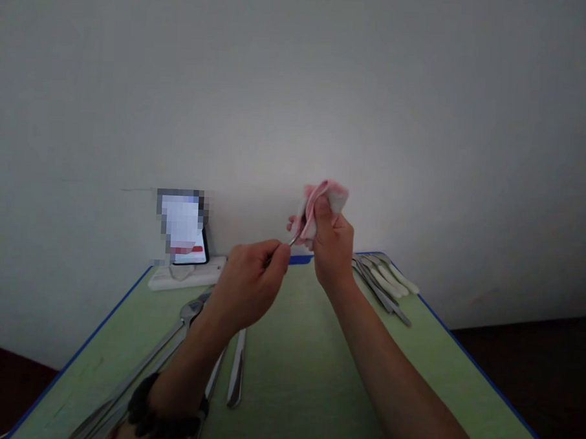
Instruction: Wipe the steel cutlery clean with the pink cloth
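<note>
My left hand [254, 279] is closed in a fist around the handle of a piece of metal cutlery [295, 239]. Only a short stretch of its shiny shaft shows; the far end goes into a pink and white cloth [327, 192]. My right hand [333, 241] pinches that cloth around the cutlery, thumb on top, so the cutlery's kind stays hidden. Both hands are raised above the far part of the green table [310, 369]. Beneath my left wrist lie several long metal utensils [163, 350], and a metal handle [236, 372] lies beside them.
Several pieces of cutlery [385, 282], some with white handles, lie at the table's far right. At the far left a lit phone [190, 228] leans upright on a white base [183, 279]. A grey wall [299, 84] rises right behind the table.
</note>
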A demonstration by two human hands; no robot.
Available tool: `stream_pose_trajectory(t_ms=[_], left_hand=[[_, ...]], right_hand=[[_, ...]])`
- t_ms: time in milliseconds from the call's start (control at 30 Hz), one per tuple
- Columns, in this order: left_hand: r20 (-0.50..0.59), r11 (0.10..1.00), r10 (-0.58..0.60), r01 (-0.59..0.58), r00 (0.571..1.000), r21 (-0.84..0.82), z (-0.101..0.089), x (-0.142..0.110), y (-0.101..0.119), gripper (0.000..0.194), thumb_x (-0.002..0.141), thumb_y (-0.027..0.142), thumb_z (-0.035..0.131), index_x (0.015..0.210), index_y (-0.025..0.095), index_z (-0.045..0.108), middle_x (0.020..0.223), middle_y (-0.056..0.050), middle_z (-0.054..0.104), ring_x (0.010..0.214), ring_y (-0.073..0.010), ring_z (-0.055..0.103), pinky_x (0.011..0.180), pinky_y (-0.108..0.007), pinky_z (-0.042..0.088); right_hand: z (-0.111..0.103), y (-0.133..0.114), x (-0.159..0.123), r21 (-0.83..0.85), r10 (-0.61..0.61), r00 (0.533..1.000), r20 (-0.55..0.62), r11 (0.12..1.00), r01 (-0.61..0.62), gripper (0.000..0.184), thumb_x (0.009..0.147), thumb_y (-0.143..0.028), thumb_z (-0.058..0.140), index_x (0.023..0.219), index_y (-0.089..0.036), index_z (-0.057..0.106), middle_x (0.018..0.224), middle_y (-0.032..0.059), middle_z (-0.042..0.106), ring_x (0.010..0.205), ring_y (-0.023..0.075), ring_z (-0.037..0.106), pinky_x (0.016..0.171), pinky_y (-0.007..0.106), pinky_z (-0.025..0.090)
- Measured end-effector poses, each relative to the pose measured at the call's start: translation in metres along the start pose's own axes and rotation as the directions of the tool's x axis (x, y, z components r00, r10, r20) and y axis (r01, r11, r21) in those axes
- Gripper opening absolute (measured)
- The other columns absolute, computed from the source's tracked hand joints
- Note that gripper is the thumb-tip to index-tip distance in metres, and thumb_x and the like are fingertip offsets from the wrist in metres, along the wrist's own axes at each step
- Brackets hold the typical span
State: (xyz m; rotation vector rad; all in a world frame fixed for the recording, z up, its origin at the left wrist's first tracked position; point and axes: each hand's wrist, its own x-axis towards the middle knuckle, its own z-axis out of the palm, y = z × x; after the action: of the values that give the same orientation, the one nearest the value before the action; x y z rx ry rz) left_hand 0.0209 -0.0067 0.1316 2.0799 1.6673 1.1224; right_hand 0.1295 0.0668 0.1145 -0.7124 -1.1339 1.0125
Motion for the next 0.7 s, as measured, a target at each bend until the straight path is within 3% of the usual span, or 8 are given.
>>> stream_pose_trajectory(t_ms=[233, 333, 500, 600, 700], left_hand=[[-0.072, 0.997, -0.015, 0.021, 0.997, 0.078, 0.006, 0.001, -0.01, 0.038, 0.085, 0.032, 0.038, 0.051, 0.017, 0.047, 0.041, 0.006, 0.034, 0.041, -0.0081, 0.036, 0.047, -0.023, 0.022], [-0.099, 0.998, -0.033, 0.037, 0.995, 0.046, 0.012, 0.002, -0.012, 0.038, 0.085, 0.033, 0.038, 0.052, 0.017, 0.048, 0.043, 0.006, 0.039, 0.042, -0.0089, 0.04, 0.048, -0.023, 0.024], [-0.127, 0.998, -0.068, 0.066, 0.99, -0.019, 0.02, 0.005, -0.014, 0.036, 0.084, 0.033, 0.037, 0.054, 0.018, 0.05, 0.045, 0.005, 0.044, 0.043, -0.0103, 0.042, 0.048, -0.023, 0.028], [-0.077, 0.997, -0.077, 0.075, 0.994, -0.021, 0.02, 0.004, -0.014, 0.036, 0.085, 0.035, 0.036, 0.057, 0.018, 0.05, 0.046, 0.004, 0.045, 0.044, -0.0113, 0.043, 0.048, -0.023, 0.028], [0.096, 0.995, -0.055, 0.063, 0.994, -0.078, 0.015, 0.004, -0.017, 0.034, 0.087, 0.037, 0.035, 0.064, 0.018, 0.051, 0.05, 0.005, 0.046, 0.046, -0.0112, 0.042, 0.047, -0.022, 0.03]], right_hand=[[0.017, 0.013, -0.008, 0.292, 0.107, 0.994, 0.012, 0.951, -0.106, 0.046, 0.081, -0.055, 0.049, 0.095, -0.014, 0.063, 0.069, 0.0052, 0.068, 0.06, 0.0145, 0.062, 0.053, 0.024, 0.046], [0.021, 0.013, -0.012, 0.356, 0.155, 0.987, 0.05, 0.92, -0.162, 0.042, 0.082, -0.054, 0.049, 0.089, -0.015, 0.064, 0.073, 0.0059, 0.069, 0.065, 0.0152, 0.064, 0.058, 0.025, 0.048], [0.025, 0.013, -0.016, 0.357, 0.211, 0.968, 0.136, 0.901, -0.246, 0.046, 0.081, -0.056, 0.048, 0.079, -0.013, 0.064, 0.073, 0.0073, 0.069, 0.065, 0.0153, 0.063, 0.051, 0.023, 0.044], [0.024, 0.013, -0.013, 0.352, 0.235, 0.96, 0.152, 0.895, -0.275, 0.046, 0.08, -0.056, 0.049, 0.085, -0.014, 0.064, 0.074, 0.0062, 0.07, 0.064, 0.0149, 0.063, 0.049, 0.022, 0.042], [0.019, 0.013, -0.007, 0.371, 0.247, 0.961, 0.122, 0.887, -0.275, 0.042, 0.078, -0.053, 0.053, 0.091, -0.015, 0.064, 0.074, 0.005, 0.07, 0.065, 0.0151, 0.063, 0.05, 0.023, 0.044]])
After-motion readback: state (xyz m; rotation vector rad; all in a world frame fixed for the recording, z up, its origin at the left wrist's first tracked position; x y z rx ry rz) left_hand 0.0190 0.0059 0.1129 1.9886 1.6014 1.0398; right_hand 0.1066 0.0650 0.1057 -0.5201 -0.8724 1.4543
